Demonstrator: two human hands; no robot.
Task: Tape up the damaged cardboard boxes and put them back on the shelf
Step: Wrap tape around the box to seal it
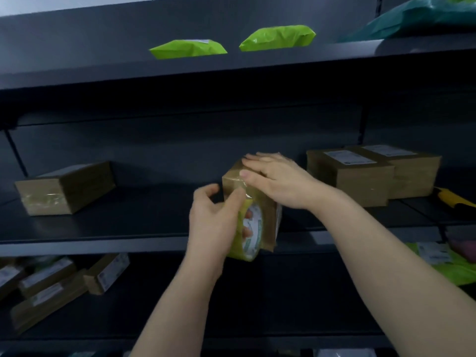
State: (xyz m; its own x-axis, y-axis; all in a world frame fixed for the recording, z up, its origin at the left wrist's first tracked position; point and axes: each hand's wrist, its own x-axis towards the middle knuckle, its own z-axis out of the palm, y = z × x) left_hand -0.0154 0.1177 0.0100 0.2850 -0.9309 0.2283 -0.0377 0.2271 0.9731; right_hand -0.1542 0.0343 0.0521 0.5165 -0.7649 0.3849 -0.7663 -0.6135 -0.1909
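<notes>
A small brown cardboard box (268, 215) stands on end at the front of the middle shelf (116, 238). My right hand (277, 180) lies over its top, fingers fairly straight, thumb pressing clear tape onto the upper front edge. My left hand (212, 220) grips a roll of clear tape (251, 233) with a printed core, held against the box's front face. A strip of tape runs from the roll up to the box's top edge.
On the same shelf lie a taped box (64, 188) at the left and two labelled boxes (365, 173) at the right, with a yellow-handled tool (449, 198) beyond. Green mailer bags (188, 48) lie on the upper shelf. Several boxes (51, 287) fill the lower shelf.
</notes>
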